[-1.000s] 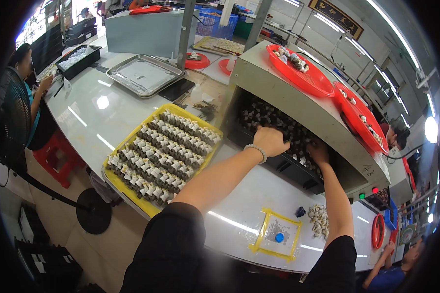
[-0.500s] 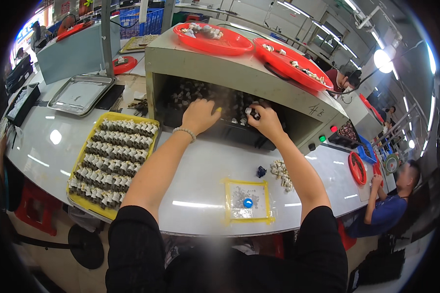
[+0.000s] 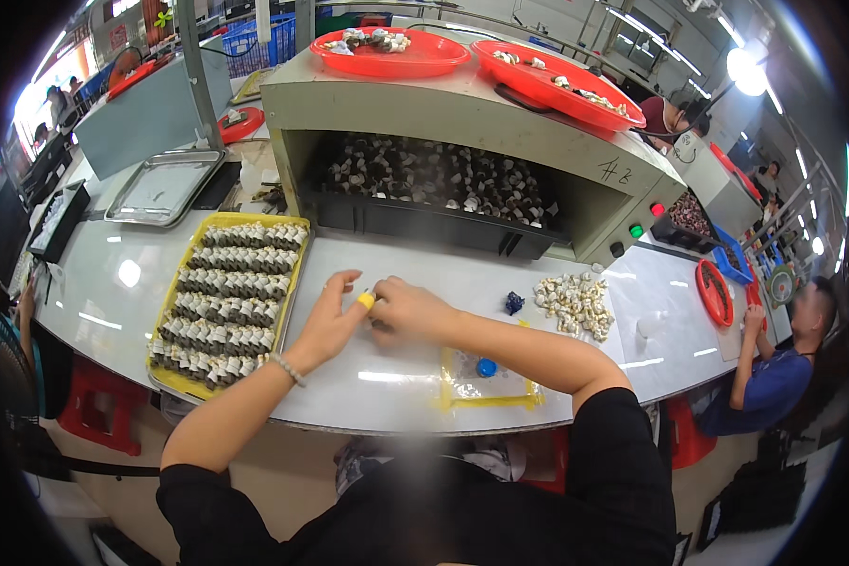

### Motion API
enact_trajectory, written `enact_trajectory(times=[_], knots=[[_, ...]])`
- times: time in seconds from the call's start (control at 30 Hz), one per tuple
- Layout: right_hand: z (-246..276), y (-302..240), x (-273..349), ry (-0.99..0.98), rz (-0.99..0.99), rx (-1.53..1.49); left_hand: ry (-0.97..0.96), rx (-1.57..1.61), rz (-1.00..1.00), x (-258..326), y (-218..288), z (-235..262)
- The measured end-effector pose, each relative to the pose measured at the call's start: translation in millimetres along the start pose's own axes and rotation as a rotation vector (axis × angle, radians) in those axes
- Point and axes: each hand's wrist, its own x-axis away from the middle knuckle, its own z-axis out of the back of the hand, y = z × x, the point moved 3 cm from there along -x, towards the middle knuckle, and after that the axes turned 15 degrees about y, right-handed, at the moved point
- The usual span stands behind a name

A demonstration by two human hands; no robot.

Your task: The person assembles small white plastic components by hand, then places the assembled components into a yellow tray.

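My left hand (image 3: 330, 325) hovers over the white table, thumb and forefinger apart, a yellow band round the thumb. Close beside it, my right hand (image 3: 407, 309) has its fingers curled together; whatever they hold is hidden behind them. Left of the hands lies a yellow tray (image 3: 181, 382) with several neat rows of small white-and-dark pieces (image 3: 226, 307). Beyond the hands, a black bin (image 3: 424, 224) full of loose pieces of the same look sits inside a grey metal housing (image 3: 368, 106).
Right of my hands are a yellow-taped square (image 3: 491, 403), a blue cap (image 3: 486, 367), a dark blue lump (image 3: 514, 303) and a pile of whitish pieces (image 3: 575, 307). Red trays (image 3: 396, 66) stand on the housing. A metal tray (image 3: 160, 189) lies far left; a person (image 3: 774, 382) sits at right.
Both hands have come out of the bin toward me and to the left, meeting beside the yellow tray. The right hand earlier pinched a small white-and-dark piece. The view has shifted.
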Motion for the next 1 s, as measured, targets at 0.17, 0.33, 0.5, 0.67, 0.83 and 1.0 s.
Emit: enact_trajectory(times=[0.17,0.33,0.5,0.67,0.83,1.0], knots=[[-22.1,-4.2,-3.1,0.014,0.035,0.043,-0.050,-0.010,0.043,8.4,-19.7,3.6],[-21.3,-4.6,8.1,-0.117,0.040,0.016,-0.138,0.030,0.140,15.1,-11.0,-3.3],[38.9,7.5,-12.6,0.096,0.010,-0.003,-0.053,-0.181,-0.004,43.6,-6.7,4.9],[88.9,65.6,-64.0,0.320,-0.273,0.022,-0.013,-0.215,0.031,81.0,4.5,8.4],[39.2,178.1,-101.0,0.036,-0.588,0.198,0.088,-0.536,-0.183,98.7,25.7,-14.2],[9.6,164.6,-129.1,-0.222,-0.554,0.295,0.109,-0.618,-0.226,103.5,25.0,-13.9]])
